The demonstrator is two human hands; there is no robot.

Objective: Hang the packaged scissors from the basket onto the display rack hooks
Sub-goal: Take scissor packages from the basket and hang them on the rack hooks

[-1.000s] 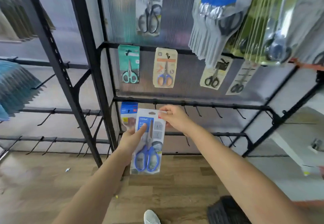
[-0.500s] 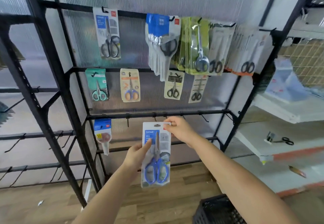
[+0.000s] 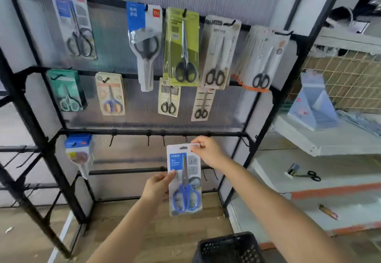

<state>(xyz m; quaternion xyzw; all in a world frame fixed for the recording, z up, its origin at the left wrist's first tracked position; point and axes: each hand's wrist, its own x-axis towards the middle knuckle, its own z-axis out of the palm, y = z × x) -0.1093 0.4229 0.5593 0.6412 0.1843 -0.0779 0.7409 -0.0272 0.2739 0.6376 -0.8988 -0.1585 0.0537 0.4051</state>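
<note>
The scissors pack [image 3: 185,179] hangs upright, long axis vertical, just below the rack's third bar [image 3: 144,132], its top corner pinched by the right hand [image 3: 208,152], nearer the bare hooks [image 3: 163,140], the left hand [image 3: 157,186] gripping mid-edge.

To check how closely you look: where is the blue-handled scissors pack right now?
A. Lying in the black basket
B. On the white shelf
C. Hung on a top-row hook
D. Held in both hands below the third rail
D: the left hand and right hand hold the blue-handled scissors pack just under the third rail, not yet on a hook.
</note>
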